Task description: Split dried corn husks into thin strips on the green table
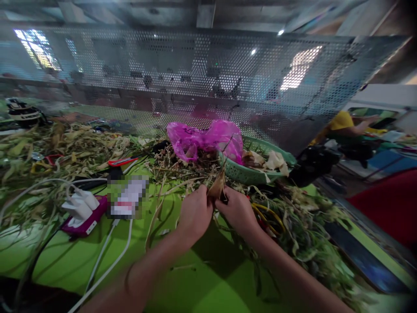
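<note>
A dry brown leaf (217, 184), pointed at its upper end, stands up between my two hands over the green table (208, 287). My left hand (194, 213) is closed on its left side, fingers curled inward. From the right, my right hand (237, 208) pinches the same leaf low down. The undersides of the fingers are hidden. Just beyond my hands lie dried stems and plant scraps (182, 167). A pale green basket (247, 173) with dry, papery leaves in it stands behind my right hand, and a pink plastic bag (205, 139) rests against its left side.
On the left are a purple power strip (86, 226) with white plugs, a blurred-out phone (127, 198) on a white cable, and red-handled scissors (123, 161). Leaf heaps (312, 239) cover the right side. A perforated metal screen (169, 82) closes off the back. A person in yellow (342, 124) sits far right.
</note>
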A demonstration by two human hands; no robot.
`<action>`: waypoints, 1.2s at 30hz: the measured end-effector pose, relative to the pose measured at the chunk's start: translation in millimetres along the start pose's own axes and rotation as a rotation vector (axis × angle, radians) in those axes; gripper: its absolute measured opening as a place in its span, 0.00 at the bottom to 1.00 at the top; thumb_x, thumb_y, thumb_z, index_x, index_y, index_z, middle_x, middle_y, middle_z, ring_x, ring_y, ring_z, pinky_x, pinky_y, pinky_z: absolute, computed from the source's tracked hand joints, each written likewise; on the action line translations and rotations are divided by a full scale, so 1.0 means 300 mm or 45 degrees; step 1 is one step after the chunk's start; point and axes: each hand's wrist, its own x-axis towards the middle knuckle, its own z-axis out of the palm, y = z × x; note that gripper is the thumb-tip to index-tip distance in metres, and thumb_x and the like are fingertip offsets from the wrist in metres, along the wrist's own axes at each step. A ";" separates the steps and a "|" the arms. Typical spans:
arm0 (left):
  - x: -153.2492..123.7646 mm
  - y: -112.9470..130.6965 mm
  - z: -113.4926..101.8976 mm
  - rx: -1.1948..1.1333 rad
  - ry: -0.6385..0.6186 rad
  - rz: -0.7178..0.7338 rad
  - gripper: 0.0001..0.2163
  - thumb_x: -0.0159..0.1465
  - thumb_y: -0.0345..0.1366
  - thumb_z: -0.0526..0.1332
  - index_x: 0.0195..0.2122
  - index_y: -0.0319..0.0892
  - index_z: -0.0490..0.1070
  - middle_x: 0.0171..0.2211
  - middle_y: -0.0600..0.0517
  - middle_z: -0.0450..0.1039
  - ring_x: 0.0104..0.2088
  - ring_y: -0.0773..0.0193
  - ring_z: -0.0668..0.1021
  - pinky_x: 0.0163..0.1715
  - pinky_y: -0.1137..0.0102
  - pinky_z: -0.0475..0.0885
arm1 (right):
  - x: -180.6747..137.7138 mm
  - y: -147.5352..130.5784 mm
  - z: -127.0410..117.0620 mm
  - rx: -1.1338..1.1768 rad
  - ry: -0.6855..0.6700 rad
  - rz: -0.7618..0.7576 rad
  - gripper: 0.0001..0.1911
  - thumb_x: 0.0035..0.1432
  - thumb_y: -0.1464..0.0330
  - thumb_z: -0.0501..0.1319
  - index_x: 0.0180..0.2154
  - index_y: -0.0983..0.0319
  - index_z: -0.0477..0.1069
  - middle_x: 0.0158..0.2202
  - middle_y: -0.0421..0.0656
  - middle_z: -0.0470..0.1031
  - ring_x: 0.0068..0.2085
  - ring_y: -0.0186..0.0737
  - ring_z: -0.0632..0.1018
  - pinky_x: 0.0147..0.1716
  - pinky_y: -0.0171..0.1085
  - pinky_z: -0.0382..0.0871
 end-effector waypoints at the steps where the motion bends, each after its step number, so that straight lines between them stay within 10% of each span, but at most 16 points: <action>1: -0.001 0.000 0.000 -0.015 0.008 0.004 0.04 0.64 0.32 0.52 0.36 0.42 0.65 0.31 0.45 0.73 0.32 0.56 0.75 0.31 0.67 0.61 | -0.001 0.000 0.001 -0.014 0.004 -0.011 0.07 0.49 0.69 0.56 0.30 0.61 0.71 0.27 0.42 0.76 0.29 0.41 0.74 0.29 0.33 0.60; 12: 0.007 -0.016 0.013 -0.249 0.020 -0.089 0.05 0.63 0.33 0.52 0.36 0.42 0.66 0.30 0.46 0.73 0.32 0.57 0.75 0.34 0.66 0.63 | -0.006 -0.001 0.004 -0.041 0.075 -0.065 0.07 0.50 0.69 0.57 0.31 0.61 0.73 0.29 0.44 0.77 0.30 0.42 0.75 0.31 0.34 0.61; 36: 0.065 -0.055 -0.007 -1.062 -0.103 -0.202 0.06 0.60 0.38 0.57 0.31 0.41 0.67 0.25 0.55 0.68 0.26 0.68 0.68 0.27 0.73 0.63 | 0.011 -0.004 -0.008 1.223 -0.230 0.054 0.11 0.53 0.65 0.62 0.40 0.59 0.74 0.39 0.42 0.77 0.43 0.43 0.75 0.48 0.41 0.66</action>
